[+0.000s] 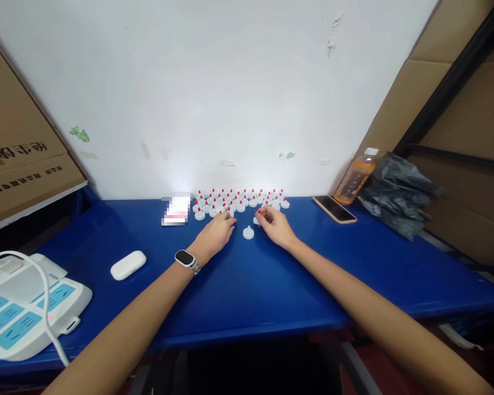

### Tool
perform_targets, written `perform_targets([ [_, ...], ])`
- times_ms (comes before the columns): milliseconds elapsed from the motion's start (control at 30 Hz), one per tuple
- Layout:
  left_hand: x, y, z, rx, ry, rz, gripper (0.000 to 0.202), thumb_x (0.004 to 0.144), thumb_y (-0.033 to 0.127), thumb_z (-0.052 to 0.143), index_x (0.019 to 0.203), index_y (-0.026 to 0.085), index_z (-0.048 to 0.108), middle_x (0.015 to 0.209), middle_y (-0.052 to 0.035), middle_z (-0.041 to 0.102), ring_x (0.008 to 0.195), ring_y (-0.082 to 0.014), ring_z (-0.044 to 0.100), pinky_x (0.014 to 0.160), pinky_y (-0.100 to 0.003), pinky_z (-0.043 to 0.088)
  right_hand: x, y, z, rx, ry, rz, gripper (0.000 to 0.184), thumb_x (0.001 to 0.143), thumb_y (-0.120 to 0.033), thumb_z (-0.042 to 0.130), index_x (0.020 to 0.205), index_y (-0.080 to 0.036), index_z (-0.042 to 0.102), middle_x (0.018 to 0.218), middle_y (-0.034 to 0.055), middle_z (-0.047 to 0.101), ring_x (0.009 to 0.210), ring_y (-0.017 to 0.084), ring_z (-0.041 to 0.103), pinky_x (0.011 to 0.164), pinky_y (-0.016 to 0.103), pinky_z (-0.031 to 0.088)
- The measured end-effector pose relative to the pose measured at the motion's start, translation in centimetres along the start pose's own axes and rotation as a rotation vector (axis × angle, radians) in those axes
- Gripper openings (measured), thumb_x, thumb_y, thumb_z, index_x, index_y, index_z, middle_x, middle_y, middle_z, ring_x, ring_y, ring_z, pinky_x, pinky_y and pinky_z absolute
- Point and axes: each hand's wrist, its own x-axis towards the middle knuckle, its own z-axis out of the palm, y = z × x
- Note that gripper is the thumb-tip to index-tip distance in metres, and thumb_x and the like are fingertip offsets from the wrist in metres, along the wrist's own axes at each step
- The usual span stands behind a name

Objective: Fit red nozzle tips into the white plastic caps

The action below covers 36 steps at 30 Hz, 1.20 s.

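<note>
Now, far across the blue counter (247, 291), the left hand (214, 235) lies palm down, fingers curled at the near edge of the red-tipped white caps (239, 202); I cannot tell whether it grips anything. The right hand (275, 226) pinches a small cap (257, 218). A lone cap (248, 233) sits between the hands, and a phone (334, 209) lies to the right.

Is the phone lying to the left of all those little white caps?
No, the phone lies right of the white caps, beside the orange bottle.
</note>
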Motion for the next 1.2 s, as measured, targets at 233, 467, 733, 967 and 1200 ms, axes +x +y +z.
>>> perform_targets([
  [233, 0.2, 0.2, 0.7, 0.127, -0.003, 0.036, 0.04, 0.1, 0.018, 0.035, 0.13, 0.012, 0.061, 0.129, -0.0125, 0.061, 0.113, -0.0264, 0.055, 0.102, -0.04, 0.046, 0.0, -0.3, 0.1, -0.011, -0.02, 0.012, 0.018, 0.088, -0.035, 0.056, 0.089, -0.018, 0.063, 0.08, 0.0025, 0.07, 0.073, 0.016, 0.063, 0.068, 0.029, 0.045],
  [467, -0.1, 1.0, 0.9, 0.19, -0.003, 0.095, 0.041, 0.102, 0.022, 0.034, 0.13, 0.01, 0.06, 0.136, -0.0114, 0.061, 0.11, -0.0263, 0.056, 0.106, -0.043, 0.042, 0.1, -0.3, 0.2, -0.021, -0.04, 0.013, 0.018, 0.087, -0.034, 0.057, 0.087, -0.018, 0.064, 0.079, 0.0028, 0.07, 0.072, 0.016, 0.063, 0.068, 0.029, 0.046],
  [733, 1.1, 2.2, 0.8, 0.225, -0.075, 0.016, 0.046, 0.102, 0.035, 0.036, 0.136, 0.009, 0.054, 0.146, -0.0171, 0.052, 0.12, -0.0337, 0.055, 0.095, -0.047, 0.049, 0.1, -0.4, 0.0, -0.043, -0.064, -0.007, 0.019, 0.088, -0.035, 0.056, 0.086, -0.018, 0.064, 0.078, 0.0023, 0.069, 0.07, 0.015, 0.061, 0.069, 0.029, 0.046],
  [967, 0.1, 1.7, 0.0, 0.071, -0.003, 0.054, 0.037, 0.101, 0.023, 0.034, 0.128, 0.013, 0.058, 0.136, -0.0145, 0.059, 0.12, -0.0269, 0.056, 0.102, -0.043, 0.047, 0.1, -0.3, -0.1, -0.048, -0.07, -0.003, 0.023, 0.09, -0.037, 0.053, 0.089, -0.019, 0.067, 0.079, 0.0022, 0.068, 0.071, 0.016, 0.061, 0.067, 0.029, 0.044],
  [1200, 0.1, 0.8, -1.5, -0.253, 0.216, -0.006, 0.028, 0.102, 0.032, 0.038, 0.112, 0.02, 0.061, 0.107, -0.0074, 0.066, 0.093, -0.02, 0.063, 0.083, -0.035, 0.05, 0.5, -0.4, -0.8, 0.101, -0.041, 0.009, 0.028, 0.095, -0.044, 0.048, 0.096, -0.021, 0.062, 0.084, 0.004, 0.07, 0.073, 0.017, 0.064, 0.071, 0.03, 0.047],
])
